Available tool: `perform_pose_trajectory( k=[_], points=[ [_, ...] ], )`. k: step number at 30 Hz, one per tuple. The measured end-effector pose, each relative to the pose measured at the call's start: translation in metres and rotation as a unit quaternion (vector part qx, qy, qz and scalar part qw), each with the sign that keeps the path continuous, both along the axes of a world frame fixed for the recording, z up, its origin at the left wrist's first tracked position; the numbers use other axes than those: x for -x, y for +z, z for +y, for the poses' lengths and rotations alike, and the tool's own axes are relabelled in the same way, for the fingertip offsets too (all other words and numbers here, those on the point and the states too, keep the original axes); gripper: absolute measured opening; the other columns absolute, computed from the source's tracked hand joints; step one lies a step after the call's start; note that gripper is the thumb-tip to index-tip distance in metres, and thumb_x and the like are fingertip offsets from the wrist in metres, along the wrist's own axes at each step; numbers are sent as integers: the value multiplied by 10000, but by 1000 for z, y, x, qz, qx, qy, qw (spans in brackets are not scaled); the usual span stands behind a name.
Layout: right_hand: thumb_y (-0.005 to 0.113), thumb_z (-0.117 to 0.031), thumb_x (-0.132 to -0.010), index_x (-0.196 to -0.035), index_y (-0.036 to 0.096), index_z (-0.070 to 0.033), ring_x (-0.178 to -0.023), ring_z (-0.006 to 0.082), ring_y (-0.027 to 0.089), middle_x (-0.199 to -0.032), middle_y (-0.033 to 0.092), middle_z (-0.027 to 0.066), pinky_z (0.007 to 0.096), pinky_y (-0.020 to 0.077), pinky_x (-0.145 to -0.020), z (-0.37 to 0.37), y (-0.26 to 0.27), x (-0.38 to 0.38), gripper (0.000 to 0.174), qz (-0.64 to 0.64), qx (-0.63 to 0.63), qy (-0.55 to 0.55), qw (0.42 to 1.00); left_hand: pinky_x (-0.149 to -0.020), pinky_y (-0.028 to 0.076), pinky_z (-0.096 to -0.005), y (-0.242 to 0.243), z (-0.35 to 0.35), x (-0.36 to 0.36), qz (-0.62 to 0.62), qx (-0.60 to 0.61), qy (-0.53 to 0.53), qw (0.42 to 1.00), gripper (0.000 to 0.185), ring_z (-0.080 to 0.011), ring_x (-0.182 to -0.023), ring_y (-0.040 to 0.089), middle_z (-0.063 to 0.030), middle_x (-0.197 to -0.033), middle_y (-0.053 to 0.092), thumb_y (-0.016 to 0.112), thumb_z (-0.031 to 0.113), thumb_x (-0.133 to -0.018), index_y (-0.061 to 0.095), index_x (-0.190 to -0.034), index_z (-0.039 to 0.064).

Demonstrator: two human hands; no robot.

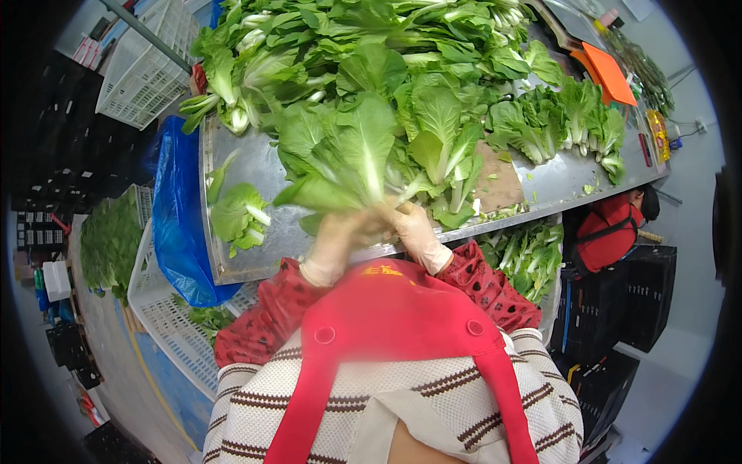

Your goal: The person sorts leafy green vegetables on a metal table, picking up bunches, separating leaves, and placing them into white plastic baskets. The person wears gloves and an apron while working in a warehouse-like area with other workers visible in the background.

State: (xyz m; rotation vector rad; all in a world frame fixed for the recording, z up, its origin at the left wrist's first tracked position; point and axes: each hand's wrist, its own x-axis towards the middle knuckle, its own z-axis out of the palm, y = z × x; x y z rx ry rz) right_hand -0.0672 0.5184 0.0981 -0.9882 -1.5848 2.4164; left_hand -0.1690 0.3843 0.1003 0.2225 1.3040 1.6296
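Note:
Both my hands wear thin pale gloves and meet at the near edge of a metal table (266,174). My left hand (339,240), partly blurred, holds the base of a leafy green vegetable (371,145) whose broad leaves fan away from me. My right hand (413,229) is closed around the same base, its fingers touching the left ones. Just right of them lie more leafy greens (443,133), beside a piece of brown cardboard (498,180). Loose leaves (237,214) rest on the metal at the left.
A large heap of greens (371,29) covers the table's far side; a row of smaller bunches (556,122) lies right. A blue plastic bag (179,214) hangs at the left edge. White crates (168,313) stand below left, and a container of greens (522,261) below right.

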Motion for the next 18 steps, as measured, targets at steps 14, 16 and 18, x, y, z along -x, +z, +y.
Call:
perform_pose_trajectory(
  k=[14,16,18],
  points=[
    [658,-38,-855,-1290,539,13,-1040,317,600,-1201,586,206,328,470,-908,-23,1,5,454,242,-467,57,849,-763,458,-274,0,-13,-19,10,-67,118,991,351,-123,-820,572,-44,-920,638,608,330,-937,625,-1005,-13],
    [648,-52,-871,-1283,543,20,-1025,295,605,-1185,603,191,330,468,-911,-24,3,6,432,262,-480,61,835,-827,455,-295,4,-15,-17,-11,-78,132,988,329,-140,-894,579,-54,-1003,635,609,291,-938,599,-1085,-4],
    [636,-59,-885,-1268,551,28,-1011,267,608,-1163,619,170,324,468,-909,-29,6,8,402,260,-407,48,874,-911,453,-333,8,-18,-14,-63,-71,169,981,344,-165,-1005,577,-60,-1118,613,621,225,-931,544,-1196,21]
  ],
)
